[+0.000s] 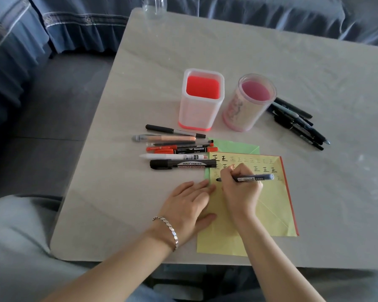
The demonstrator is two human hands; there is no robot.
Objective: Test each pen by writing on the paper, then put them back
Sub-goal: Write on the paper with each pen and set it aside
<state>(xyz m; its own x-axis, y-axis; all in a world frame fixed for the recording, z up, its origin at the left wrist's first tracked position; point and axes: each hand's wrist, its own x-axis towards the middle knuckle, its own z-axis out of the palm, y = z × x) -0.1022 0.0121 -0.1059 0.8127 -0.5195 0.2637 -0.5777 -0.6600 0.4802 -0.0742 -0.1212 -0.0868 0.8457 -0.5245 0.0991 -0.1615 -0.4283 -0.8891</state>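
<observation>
Nearest, the left hand point(187, 203) lies flat, grip spread, pinning the left edge of the yellow paper point(268, 205) to the worktop point(129, 203). Just beyond, the right hand point(240, 189): grip pinching a blue marker point(254, 178) low on the barrel, tip touching the paper below the rows of marks. Judgement: marker light, stiff, smooth-barrelled; a low pinch suits writing, mid-barrel better for returning it. Paper thin, likely to slide unpinned. Further back, a row of pens point(175, 147) lies left of the paper. Beyond, square holder point(201, 105) and round holder point(247, 110) stand upright, no pens showing inside. Far right, dark pens point(299, 123) lie heaped.
</observation>
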